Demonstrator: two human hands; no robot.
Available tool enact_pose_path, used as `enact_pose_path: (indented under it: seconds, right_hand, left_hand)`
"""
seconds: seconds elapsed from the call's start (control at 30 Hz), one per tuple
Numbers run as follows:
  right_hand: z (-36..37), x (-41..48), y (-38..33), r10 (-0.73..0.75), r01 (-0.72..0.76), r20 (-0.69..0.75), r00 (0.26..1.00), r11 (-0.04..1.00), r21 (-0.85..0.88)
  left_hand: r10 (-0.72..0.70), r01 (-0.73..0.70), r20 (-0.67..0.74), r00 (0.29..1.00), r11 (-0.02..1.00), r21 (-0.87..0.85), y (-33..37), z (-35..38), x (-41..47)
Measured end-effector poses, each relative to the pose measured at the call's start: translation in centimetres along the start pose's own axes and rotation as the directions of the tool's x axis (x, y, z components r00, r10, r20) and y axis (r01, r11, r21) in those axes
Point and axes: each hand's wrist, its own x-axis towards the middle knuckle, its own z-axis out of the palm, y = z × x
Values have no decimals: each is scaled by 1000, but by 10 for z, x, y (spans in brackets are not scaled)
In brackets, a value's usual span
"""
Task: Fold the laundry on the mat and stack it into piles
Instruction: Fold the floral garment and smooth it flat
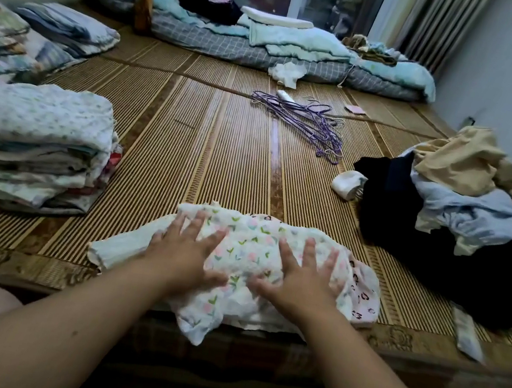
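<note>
2 bare forearms are stretched forward from the bottom edge. The left hand [186, 250] and the right hand [301, 279] are laid palm-down, side by side, on 1 floral garment [249, 247], which is spread at the near edge of the woven mat [220, 154]. A strip of flowered cloth is left bare between the 2 thumbs. All fingers [198, 223] are held straight and spread; the cloth is pressed, not pinched. 1 stack of folded laundry [36, 143] is seen well apart on the left and 1 unfolded heap [447, 219] on the right. 1 bundle of purple hangers [304, 120] is seen farther back between them.
</note>
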Motion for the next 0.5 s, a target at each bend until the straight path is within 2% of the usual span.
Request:
enact_pose_path:
  seconds: [0.07,0.17,0.23,0.27,0.33,0.4,0.43,0.5]
  right_hand:
    - [9,1,12,68,-70,73,995,997,27]
    - [11,5,21,72,-78,134,988,996,39]
    - [1,7,20,70,-82,178,982,995,58]
    - [-3,7,17,69,-84,179,981,994,74]
    - [-6,2,6,37,-46,81,996,993,108]
    - [-3,-8,-13,-84,92,-76,994,990,111]
    - [0,-13,-24,-165,181,-117,979,974,138]
    - [9,-21,-44,-265,283,-103,959,926,251]
  left_hand:
    - [-25,23,49,998,999,46,-7,16,3]
    - [-15,11,57,998,998,63,-10,25,4]
    - [-37,41,71,997,998,-57,-8,22,5]
    - [-72,80,46,996,976,-200,-7,18,5]
    - [-207,130,-80,975,825,-549,-3,9,5]
    - [-361,133,-154,920,658,-741,0,1,5]
    - [-416,149,-123,901,564,-812,-2,-2,5]
    - [-453,227,57,890,330,-916,-8,-7,4]
